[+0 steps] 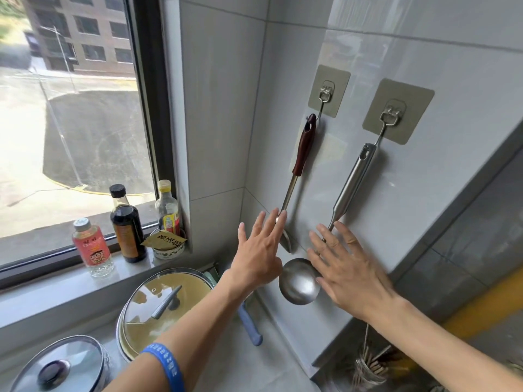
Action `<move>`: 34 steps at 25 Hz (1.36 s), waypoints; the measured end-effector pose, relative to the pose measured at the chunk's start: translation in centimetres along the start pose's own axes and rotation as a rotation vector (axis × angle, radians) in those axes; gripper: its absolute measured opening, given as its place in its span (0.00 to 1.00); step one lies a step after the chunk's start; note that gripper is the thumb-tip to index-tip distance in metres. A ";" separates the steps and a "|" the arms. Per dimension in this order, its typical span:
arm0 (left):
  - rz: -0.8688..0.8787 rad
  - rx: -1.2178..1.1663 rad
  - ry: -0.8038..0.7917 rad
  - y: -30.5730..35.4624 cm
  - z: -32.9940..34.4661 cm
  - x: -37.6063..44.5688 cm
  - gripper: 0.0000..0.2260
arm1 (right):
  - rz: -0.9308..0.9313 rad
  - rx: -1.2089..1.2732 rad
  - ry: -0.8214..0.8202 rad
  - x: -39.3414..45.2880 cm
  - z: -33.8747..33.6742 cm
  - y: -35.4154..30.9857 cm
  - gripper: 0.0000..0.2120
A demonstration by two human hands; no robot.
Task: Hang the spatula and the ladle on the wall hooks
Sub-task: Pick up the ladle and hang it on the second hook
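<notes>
Two adhesive hooks are stuck on the grey tiled wall. From the left hook (325, 95) hangs the spatula (303, 149) by its dark red handle; its blade is partly hidden behind my left hand (260, 250). The steel ladle (352, 182) hangs from the right hook (392, 116), its bowl (298, 281) low between my hands. My left hand is open, fingers spread, fingertips at the spatula's shaft. My right hand (348, 267) is open and flat, lying over the ladle's lower shaft. Neither hand grips anything.
On the window sill stand a red-labelled bottle (92, 247), a dark sauce bottle (126, 224), a small clear bottle (168, 207) and a bowl (168, 247). Two glass pot lids (158, 309) (59, 366) lie below. A blue-handled tool (250, 326) leans by the wall. A jar of chopsticks (370, 363) stands lower right.
</notes>
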State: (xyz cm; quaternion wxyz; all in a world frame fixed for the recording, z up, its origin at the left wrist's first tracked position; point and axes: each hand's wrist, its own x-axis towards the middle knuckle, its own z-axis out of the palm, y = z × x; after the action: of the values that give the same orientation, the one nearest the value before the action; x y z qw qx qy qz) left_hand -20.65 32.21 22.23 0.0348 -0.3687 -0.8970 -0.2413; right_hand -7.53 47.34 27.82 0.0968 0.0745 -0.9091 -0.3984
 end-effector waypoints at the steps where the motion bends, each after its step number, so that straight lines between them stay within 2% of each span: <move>1: 0.032 0.027 -0.007 0.2 -0.4 0.3 0.46 | 0.002 -0.002 -0.001 0.0 0.0 0.0 0.27; 7: 0.019 0.036 -0.014 1.2 -0.7 1.3 0.48 | -0.034 0.028 -0.006 -0.4 0.2 0.0 0.24; 12: -0.020 -0.014 -0.087 1.3 -0.8 1.8 0.47 | -0.057 0.006 -0.031 -0.8 0.2 0.1 0.26; 22: -0.034 -0.030 -0.054 1.6 -0.5 2.0 0.43 | -0.087 -0.034 -0.040 -1.2 1.1 -0.1 0.27; 34: -0.030 -0.035 -0.065 1.6 -0.7 2.0 0.43 | -0.100 -0.023 -0.018 -1.3 1.2 -0.6 0.26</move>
State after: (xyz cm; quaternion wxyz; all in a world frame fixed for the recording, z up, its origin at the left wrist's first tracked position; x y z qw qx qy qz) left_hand -21.06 34.16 24.04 -0.0047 -0.3633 -0.8988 -0.2453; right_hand -6.53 48.06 26.45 0.0694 0.1151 -0.9003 -0.4140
